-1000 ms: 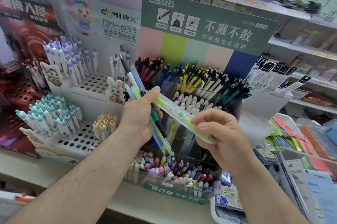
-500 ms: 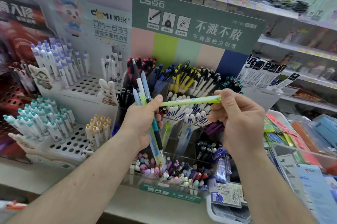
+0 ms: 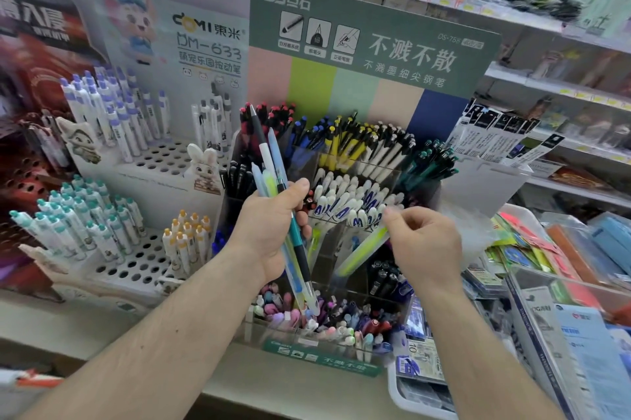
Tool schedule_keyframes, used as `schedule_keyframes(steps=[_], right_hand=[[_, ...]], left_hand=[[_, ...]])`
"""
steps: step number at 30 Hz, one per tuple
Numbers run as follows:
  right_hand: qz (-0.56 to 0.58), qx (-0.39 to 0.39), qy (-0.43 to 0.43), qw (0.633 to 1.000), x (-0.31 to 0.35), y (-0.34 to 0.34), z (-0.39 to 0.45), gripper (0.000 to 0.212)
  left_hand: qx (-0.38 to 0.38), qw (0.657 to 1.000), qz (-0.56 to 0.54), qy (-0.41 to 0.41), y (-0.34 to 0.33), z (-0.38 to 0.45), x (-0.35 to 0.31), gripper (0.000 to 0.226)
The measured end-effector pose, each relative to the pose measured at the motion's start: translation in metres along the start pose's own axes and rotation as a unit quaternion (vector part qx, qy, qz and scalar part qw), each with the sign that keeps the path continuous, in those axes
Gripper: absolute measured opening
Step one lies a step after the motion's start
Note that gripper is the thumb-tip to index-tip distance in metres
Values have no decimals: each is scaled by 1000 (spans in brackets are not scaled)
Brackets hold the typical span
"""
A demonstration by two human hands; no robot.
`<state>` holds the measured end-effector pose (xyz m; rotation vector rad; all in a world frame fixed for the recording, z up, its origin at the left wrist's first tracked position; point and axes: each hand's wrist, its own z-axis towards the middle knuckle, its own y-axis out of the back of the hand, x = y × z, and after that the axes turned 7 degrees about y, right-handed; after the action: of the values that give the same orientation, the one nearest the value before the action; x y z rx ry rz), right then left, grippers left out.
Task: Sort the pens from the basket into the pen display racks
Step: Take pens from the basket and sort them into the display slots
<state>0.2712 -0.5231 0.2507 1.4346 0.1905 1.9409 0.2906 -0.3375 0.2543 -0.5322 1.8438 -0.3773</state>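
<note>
Pens (image 3: 277, 201) fan upright from the left hand (image 3: 273, 231), gripped tight; right hand (image 3: 423, 245) pinches a yellow-green pen (image 3: 362, 254), tip angled down into the clear tiered rack (image 3: 345, 337) on a beige shop counter (image 3: 273, 385), stocked shelves (image 3: 560, 85) behind.

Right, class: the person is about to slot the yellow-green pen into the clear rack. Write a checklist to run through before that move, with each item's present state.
1. Right hand has the yellow-green pen pinched at its upper end: ok.
2. Pen tip points down toward the clear rack: ok.
3. Compartment under the tip has room: cannot tell, the image is blurred there.
4. Compartment already holds matching pens: cannot tell.
5. Left hand grips the bundle of pens securely: ok.
6. Bundle kept apart from the pen's path: ok, it sits to the left.
</note>
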Motion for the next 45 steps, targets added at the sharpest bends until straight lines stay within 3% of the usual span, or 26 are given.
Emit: schedule_keyframes(steps=[5,11,15,17,19,23,26,29,33,36,40,43,45], right_hand=[[-74,38,-41,996,-16,-23,-6,31],[-236,129,-44,962,-20,-40,-9,42],[-283,124,-16,951,-9,-35,-6,41],[-229,73,22,971,-4,-33,-11,39],[-71,39,68,994,3,-33,-18,33],[158,69,90,981,36,-26,-25,26],[166,146,62,973,55,-23,-22,15],[132,224,8,966,61,-24,-18,18],[155,255,-52,953,63,-24,-12,21],[85,267,-47,959,63,-25,-9,26],[48,233,-44,970,57,-23,-6,27],[184,145,-98,967,50,-21,-4,28],[300,82,-146,939,47,-16,1,28]], left_hand=[[15,1000,-1,8,2,-5,6,17],[22,1000,10,0,3,-9,7,21],[31,999,10,2,5,-11,6,20],[32,999,20,2,6,-12,8,19],[31,998,50,-6,8,-14,11,17],[45,989,139,-26,8,-18,17,16],[71,982,171,-30,5,-19,19,17],[76,977,196,-25,4,-17,20,25],[84,975,205,-4,5,-14,22,27],[107,973,205,4,5,-15,20,31],[164,963,213,10,5,-14,15,25],[193,957,216,5,3,-14,13,14],[199,957,210,10,2,-14,13,16]])
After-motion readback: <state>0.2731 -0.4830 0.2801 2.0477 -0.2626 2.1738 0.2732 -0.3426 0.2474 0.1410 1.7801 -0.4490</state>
